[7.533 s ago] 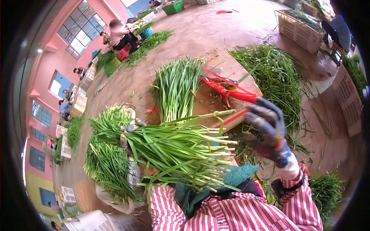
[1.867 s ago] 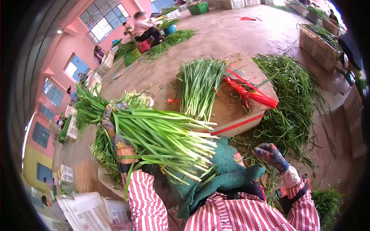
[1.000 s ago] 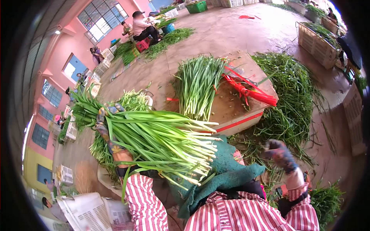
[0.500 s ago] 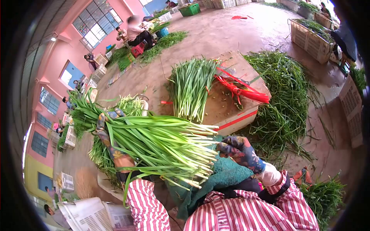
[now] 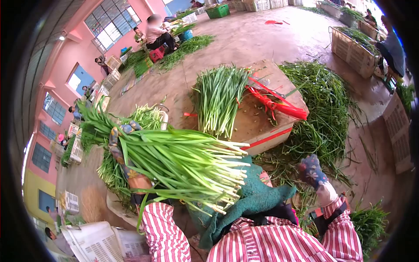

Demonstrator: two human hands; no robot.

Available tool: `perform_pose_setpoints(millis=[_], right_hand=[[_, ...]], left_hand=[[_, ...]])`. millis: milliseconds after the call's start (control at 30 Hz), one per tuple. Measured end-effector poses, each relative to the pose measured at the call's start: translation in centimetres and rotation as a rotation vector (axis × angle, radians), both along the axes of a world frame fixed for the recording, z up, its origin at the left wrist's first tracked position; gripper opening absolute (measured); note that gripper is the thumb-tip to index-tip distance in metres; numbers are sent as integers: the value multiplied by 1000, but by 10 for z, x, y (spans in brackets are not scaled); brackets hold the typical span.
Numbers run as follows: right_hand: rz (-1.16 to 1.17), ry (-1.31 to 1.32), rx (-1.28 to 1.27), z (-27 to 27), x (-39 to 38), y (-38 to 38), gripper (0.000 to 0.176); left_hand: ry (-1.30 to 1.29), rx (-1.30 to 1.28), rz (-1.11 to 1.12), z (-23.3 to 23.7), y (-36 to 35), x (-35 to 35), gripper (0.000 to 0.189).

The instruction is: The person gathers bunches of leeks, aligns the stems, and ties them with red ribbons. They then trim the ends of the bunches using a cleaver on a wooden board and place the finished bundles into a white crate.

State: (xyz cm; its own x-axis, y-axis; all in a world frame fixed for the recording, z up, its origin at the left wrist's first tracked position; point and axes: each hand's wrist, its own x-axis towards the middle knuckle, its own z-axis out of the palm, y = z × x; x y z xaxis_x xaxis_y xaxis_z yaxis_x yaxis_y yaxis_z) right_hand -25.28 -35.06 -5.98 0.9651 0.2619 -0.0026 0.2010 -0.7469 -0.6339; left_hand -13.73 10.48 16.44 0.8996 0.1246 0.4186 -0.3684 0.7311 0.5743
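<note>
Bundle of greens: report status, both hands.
Left hand gripping the bundle of greens, held across the lap. Right hand off it, beside the green cloth. Nothing in the way seen.

The bunch (image 5: 183, 161) of long green stalks lies nearly level, its pale cut ends fanned out to the right and its leafy tips spreading up-left.

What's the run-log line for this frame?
left hand: shut on green stalk bundle | right hand: apart from bundle, above loose greens | board: second bundle, red ties
</note>
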Motion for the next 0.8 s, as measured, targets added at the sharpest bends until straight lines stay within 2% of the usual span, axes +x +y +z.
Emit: perform_pose_setpoints(millis=[67,133,200,233,433,467,533,733,800], right_hand=[[-207,45,344,10,2,6,29],[-94,75,928,30,5,27,30],[-81,280,1198,87,15,56,33],[-32,327,1310,86,23,63,34],[276,-628,402,88,60,109,28],[221,-683,246,90,58,113,26],[140,-669,107,89,49,117,15],[58,-598,101,65,31,100,18],[-47,-542,-29,24,28,76,18]], left_hand=[[1,0,-14,3,0,2,12],[16,10,-33,0,-5,4,12],[11,5,-52,1,-9,3,12],[10,11,-59,1,-10,2,12],[-13,28,-70,1,-11,-3,13],[-15,30,-78,0,-13,-3,13],[-21,33,-100,-6,-19,-5,13],[-3,46,-139,-30,-33,7,13],[-17,38,-92,-31,-31,7,13]])
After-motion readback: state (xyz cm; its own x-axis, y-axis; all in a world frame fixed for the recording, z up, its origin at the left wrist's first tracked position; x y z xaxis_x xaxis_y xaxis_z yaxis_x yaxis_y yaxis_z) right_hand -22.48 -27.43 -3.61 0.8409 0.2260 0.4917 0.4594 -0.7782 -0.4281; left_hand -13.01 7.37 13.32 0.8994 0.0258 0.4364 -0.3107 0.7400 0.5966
